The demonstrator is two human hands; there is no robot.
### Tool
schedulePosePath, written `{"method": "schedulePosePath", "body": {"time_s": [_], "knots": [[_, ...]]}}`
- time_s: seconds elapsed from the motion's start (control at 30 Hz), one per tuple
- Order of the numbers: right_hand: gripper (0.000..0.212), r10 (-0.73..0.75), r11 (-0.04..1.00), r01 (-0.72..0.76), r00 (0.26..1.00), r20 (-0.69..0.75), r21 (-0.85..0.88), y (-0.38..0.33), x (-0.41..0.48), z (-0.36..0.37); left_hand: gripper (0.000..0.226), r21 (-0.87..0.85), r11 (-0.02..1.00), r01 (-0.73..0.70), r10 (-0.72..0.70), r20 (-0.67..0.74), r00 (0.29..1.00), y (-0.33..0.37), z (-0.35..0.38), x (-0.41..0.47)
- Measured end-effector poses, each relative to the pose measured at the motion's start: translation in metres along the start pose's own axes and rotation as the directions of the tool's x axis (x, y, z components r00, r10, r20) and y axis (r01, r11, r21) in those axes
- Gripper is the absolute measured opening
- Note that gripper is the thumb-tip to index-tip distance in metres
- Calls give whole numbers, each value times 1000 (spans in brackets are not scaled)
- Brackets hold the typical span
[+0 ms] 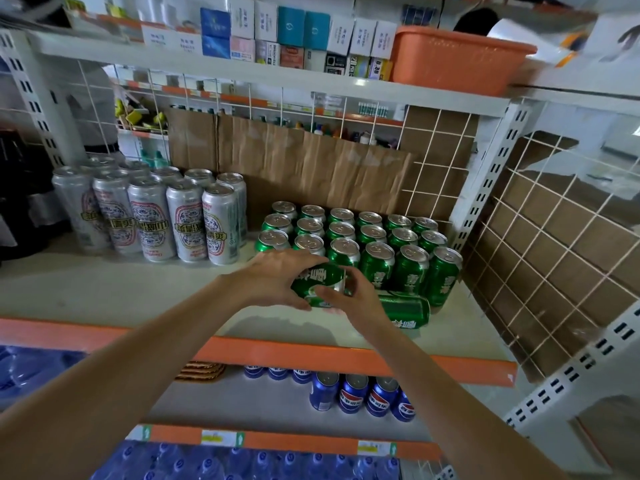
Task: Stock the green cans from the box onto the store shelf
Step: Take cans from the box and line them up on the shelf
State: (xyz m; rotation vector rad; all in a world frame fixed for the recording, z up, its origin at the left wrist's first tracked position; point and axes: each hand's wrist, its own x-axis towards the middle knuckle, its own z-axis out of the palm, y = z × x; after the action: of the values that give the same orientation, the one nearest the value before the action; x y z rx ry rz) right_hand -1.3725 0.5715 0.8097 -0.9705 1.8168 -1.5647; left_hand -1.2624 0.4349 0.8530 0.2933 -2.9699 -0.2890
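Several green cans (377,244) stand upright in rows at the right of the middle shelf (104,289). Both my hands hold one green can (318,280) tilted on its side just in front of the rows. My left hand (277,275) wraps it from the left and top. My right hand (349,292) grips its right end from below. Another green can (403,310) lies on its side on the shelf, right of my right hand. The box is not in view.
Tall silver cans (156,220) stand at the shelf's left. Brown cardboard (294,161) lines the wire back. An orange basket (457,60) and small boxes sit on the upper shelf. Blue cans (363,396) stand on the shelf below; bottled water packs lie lower.
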Motion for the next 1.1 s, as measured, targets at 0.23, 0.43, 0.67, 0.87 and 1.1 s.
{"method": "schedulePosePath", "body": {"time_s": [0.23, 0.43, 0.67, 0.87, 1.1], "knots": [[36, -41, 998, 42, 999, -28, 47, -3, -2, -6, 86, -118, 993, 10, -22, -101, 995, 1, 9, -3], [50, -67, 981, 78, 996, 66, -179, -24, 1, -27, 92, -311, 948, 65, -93, -77, 993, -6, 22, -7], [103, -11, 881, 74, 991, 135, -467, -52, 16, -47, 82, -524, 847, 85, -141, -69, 988, -2, 30, -11], [70, -19, 866, 86, 990, 139, -493, -58, 17, -52, 76, -519, 849, 105, -202, -135, 970, 5, 34, -7], [79, -101, 942, 99, 995, 10, -322, -44, 2, -41, 80, -701, 711, 48, -254, -193, 948, 10, 47, -8]]}}
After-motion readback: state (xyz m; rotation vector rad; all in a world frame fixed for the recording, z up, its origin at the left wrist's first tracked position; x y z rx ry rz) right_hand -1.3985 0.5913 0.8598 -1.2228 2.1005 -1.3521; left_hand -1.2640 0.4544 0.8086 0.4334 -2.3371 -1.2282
